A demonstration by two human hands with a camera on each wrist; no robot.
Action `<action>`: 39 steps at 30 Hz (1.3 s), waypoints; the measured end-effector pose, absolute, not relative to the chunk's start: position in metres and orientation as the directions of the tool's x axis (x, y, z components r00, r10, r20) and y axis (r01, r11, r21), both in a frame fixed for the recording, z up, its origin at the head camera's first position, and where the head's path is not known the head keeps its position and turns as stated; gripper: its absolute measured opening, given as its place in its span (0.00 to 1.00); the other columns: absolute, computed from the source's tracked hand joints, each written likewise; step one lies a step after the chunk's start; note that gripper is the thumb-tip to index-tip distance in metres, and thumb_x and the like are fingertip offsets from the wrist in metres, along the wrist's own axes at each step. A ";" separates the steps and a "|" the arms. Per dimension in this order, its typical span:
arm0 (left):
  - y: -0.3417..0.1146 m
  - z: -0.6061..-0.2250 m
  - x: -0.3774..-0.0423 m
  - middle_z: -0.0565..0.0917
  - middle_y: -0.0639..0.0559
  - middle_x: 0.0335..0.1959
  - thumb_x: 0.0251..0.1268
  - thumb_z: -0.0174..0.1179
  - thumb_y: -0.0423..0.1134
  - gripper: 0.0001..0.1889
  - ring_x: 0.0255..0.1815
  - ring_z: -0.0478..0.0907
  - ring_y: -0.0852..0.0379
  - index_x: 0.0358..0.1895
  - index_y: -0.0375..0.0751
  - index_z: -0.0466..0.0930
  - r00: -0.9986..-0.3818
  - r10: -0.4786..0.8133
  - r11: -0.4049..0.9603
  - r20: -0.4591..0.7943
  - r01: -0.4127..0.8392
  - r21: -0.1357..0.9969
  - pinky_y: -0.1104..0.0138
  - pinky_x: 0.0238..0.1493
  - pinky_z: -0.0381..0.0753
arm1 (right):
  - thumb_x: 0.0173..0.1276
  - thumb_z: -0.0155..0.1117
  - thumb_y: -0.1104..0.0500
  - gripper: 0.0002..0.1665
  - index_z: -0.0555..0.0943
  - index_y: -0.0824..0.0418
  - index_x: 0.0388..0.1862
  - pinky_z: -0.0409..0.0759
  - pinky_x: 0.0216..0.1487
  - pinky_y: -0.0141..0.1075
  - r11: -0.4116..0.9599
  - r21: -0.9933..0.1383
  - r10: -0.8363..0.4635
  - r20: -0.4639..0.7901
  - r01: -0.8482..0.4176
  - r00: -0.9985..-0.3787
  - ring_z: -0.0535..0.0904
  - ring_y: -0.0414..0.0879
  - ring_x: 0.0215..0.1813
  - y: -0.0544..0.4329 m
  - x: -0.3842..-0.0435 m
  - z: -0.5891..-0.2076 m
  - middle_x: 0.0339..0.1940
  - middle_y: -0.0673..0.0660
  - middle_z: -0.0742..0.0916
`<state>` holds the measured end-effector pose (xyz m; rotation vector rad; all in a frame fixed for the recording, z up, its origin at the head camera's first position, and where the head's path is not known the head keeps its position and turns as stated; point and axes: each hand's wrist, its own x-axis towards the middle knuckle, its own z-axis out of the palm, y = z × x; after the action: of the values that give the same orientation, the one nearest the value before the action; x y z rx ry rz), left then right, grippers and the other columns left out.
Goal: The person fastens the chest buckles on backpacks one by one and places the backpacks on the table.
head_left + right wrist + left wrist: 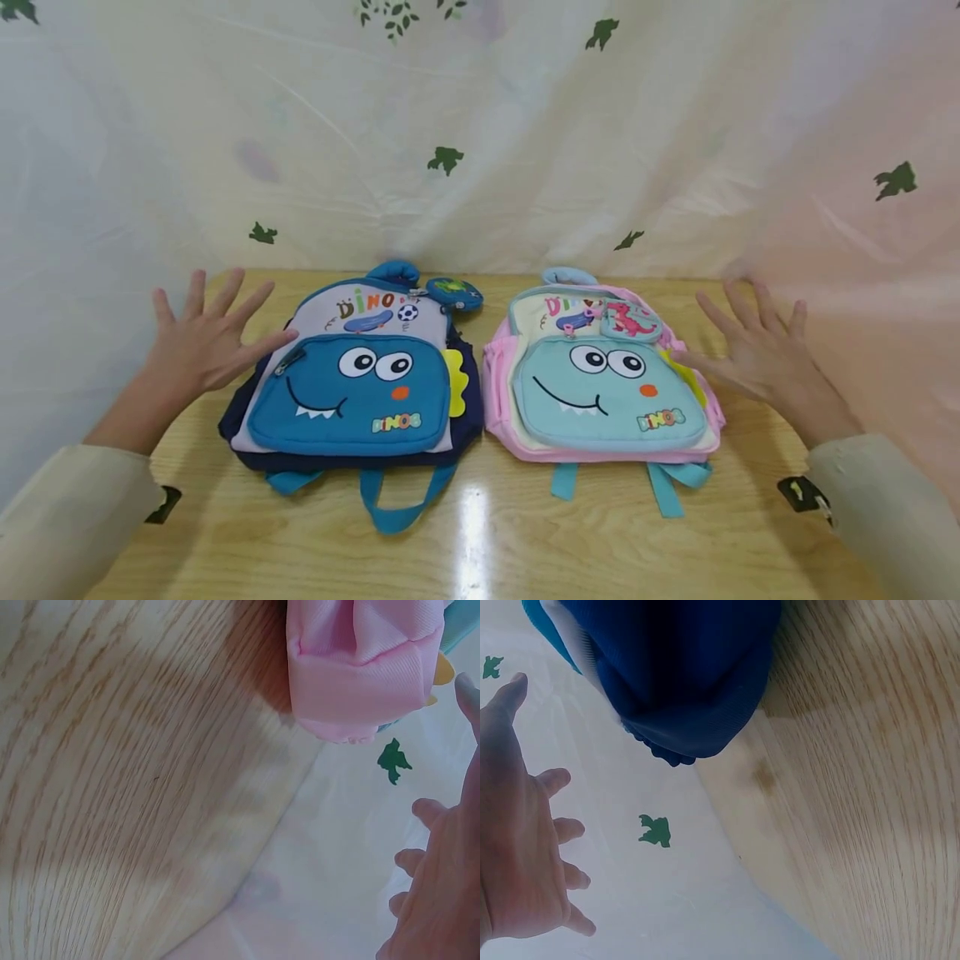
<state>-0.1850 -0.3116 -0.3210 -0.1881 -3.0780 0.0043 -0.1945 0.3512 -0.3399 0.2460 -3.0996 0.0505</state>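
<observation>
Two children's backpacks with cartoon dinosaur faces lie side by side on the wooden table (525, 550), front pockets up. The blue backpack (352, 400) is on the left, with a small blue pouch (453, 294) at its top corner. On the right, the pink and mint backpack (611, 408) carries a pouch with a red dinosaur (632, 321). My left hand (206, 337) is spread in the air beside the blue backpack, holding nothing. Fingers spread, my right hand (761, 350) hovers at the pink backpack's right side. Each wrist view shows the nearby backpack's side apart from the hand.
Behind the table hangs a pale curtain (517, 125) with green leaf-like marks, which also drapes along both sides. Teal straps (397, 518) from the blue backpack and mint straps (667, 492) from the other stretch toward the table's front.
</observation>
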 end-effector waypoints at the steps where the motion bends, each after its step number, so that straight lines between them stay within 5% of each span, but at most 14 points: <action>1: -0.311 -0.321 -0.185 0.44 0.26 0.82 0.70 0.38 0.78 0.51 0.78 0.33 0.16 0.84 0.45 0.50 -0.991 0.123 0.992 0.053 0.122 -0.008 0.20 0.66 0.27 | 0.69 0.50 0.21 0.62 0.45 0.54 0.87 0.21 0.66 0.79 0.987 -0.031 -0.155 0.032 -0.156 -0.987 0.24 0.73 0.82 0.351 -0.194 -0.340 0.85 0.71 0.42; 31: -0.302 -0.322 -0.180 0.49 0.24 0.80 0.69 0.42 0.78 0.51 0.79 0.40 0.18 0.83 0.42 0.53 -0.984 0.171 0.985 0.042 0.171 -0.003 0.22 0.69 0.32 | 0.69 0.48 0.20 0.60 0.48 0.54 0.87 0.26 0.69 0.78 0.981 -0.041 -0.189 0.001 -0.189 -0.982 0.27 0.73 0.82 0.326 -0.192 -0.329 0.84 0.72 0.47; 39: -0.292 -0.324 -0.185 0.53 0.22 0.79 0.69 0.49 0.74 0.50 0.79 0.43 0.20 0.81 0.38 0.56 -0.979 0.206 0.975 0.004 0.206 0.083 0.25 0.71 0.42 | 0.69 0.57 0.26 0.59 0.53 0.57 0.86 0.34 0.72 0.77 0.963 -0.144 -0.224 0.031 -0.226 -0.974 0.45 0.72 0.83 0.308 -0.191 -0.322 0.84 0.72 0.55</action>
<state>-0.1855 -0.2916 -0.3238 -0.3257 -3.1264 -0.1310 -0.1910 0.3079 -0.3224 0.3545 -3.0984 0.2299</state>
